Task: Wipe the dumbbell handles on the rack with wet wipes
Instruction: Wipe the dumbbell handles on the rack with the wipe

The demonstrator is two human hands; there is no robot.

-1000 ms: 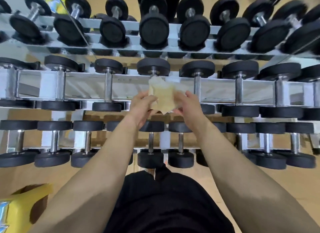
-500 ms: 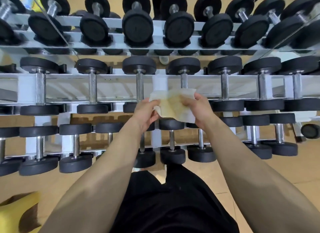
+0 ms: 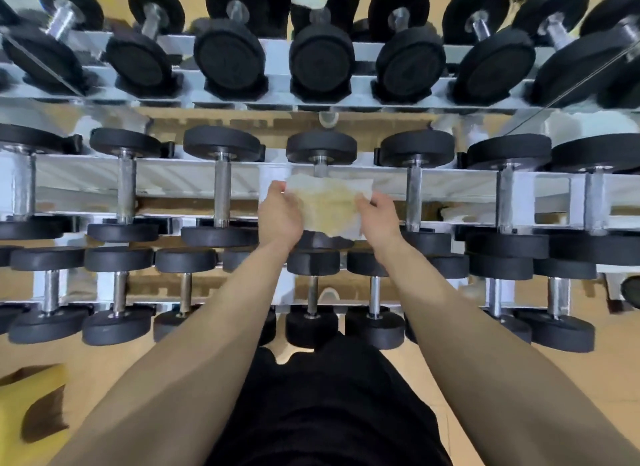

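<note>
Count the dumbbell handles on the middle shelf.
7 handles, left to right: first, second, third, fourth (mostly behind the wipe held by left hand and right hand), fifth, sixth, seventh. More may lie outside the frame.

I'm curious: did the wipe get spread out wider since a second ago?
Yes. The wipe, bunched before, now stretches sideways between the left hand and right hand, covering the middle-row dumbbell handle.

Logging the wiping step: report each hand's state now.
Left hand: closed on the left edge of the wet wipe.
Right hand: closed on the wipe's right edge.
</note>
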